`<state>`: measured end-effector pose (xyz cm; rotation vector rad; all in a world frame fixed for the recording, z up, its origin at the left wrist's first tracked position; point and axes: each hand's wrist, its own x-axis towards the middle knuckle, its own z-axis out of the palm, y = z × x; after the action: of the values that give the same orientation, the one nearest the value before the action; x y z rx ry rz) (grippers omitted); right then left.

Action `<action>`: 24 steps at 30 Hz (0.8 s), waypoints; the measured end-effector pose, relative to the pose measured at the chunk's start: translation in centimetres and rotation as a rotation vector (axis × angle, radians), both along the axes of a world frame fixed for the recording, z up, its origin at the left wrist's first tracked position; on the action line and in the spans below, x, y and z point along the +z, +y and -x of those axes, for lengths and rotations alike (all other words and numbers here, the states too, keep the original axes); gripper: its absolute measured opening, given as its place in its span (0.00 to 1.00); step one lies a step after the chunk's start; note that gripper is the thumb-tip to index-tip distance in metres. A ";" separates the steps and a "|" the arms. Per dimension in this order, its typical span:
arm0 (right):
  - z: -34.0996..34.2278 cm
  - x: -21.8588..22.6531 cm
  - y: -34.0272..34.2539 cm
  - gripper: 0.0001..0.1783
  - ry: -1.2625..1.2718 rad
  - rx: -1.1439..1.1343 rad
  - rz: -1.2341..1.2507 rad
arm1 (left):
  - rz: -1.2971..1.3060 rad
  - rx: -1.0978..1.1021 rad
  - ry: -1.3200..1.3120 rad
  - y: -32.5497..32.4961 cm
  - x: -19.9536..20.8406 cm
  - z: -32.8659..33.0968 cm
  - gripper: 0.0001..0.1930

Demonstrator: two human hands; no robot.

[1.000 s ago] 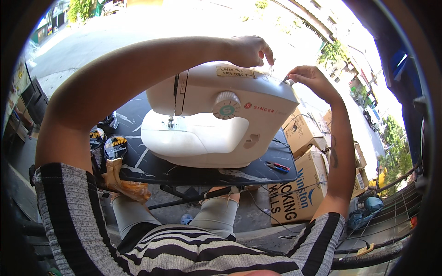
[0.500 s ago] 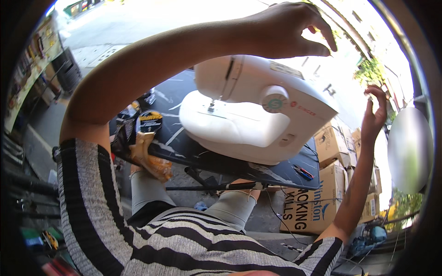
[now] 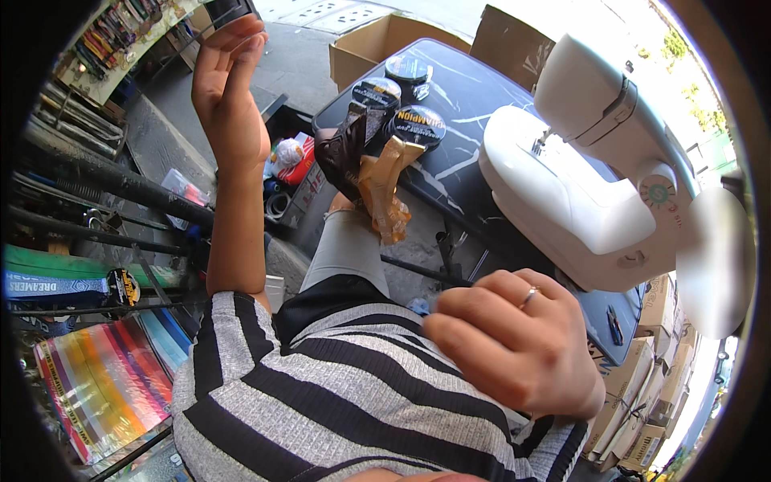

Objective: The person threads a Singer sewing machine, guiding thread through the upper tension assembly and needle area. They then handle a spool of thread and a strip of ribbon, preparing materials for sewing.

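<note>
While left hand is upper left, fingers released, right hand is curled below sewing machine at right, can't tell if grasping.

The sewing machine is white. Under it, the desk is black, white-streaked. Shirt: grey-black stripes.

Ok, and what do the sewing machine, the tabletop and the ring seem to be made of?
Sewing machine: probably hard plastic, smooth and glossy white with soft highlights. Tabletop: smooth-looking, dark, with white marble-like veins; laminate or stone, I can't tell. Ring: likely metal, given its silvery shine.
</note>
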<state>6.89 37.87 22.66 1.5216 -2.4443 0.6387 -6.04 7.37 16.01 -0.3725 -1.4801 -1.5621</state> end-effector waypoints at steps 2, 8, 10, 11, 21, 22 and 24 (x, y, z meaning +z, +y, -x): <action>-0.3 0.3 -3.0 0.11 -0.039 0.152 0.084 | -0.011 0.036 -0.043 -1.7 -1.9 -1.8 0.14; 0.7 -2.3 -10.9 0.14 0.435 0.381 0.528 | -0.113 0.177 -0.006 -8.6 -0.6 -7.6 0.12; -0.2 -2.8 -11.3 0.16 0.239 0.346 0.508 | -0.067 0.230 -0.026 -10.2 0.0 -9.2 0.10; -0.4 -3.0 -11.1 0.17 0.103 0.336 0.417 | -0.033 0.264 -0.027 -10.9 0.2 -9.9 0.09; 2.3 -15.4 -4.4 0.05 -0.819 -0.059 0.004 | -0.095 0.308 -0.082 -13.0 -6.6 -6.7 0.06; 1.9 -16.5 -3.1 0.07 -0.852 -0.091 -0.013 | -0.133 0.283 -0.174 -12.5 -7.7 -6.1 0.04; 1.3 -18.2 -0.5 0.11 -0.929 -0.210 -0.020 | -0.144 0.283 -0.226 -11.4 -9.8 -4.6 0.04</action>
<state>5.61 37.33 4.49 1.0608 -3.1699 1.5416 -1.40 -4.07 6.21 0.0987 -1.5040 -1.5054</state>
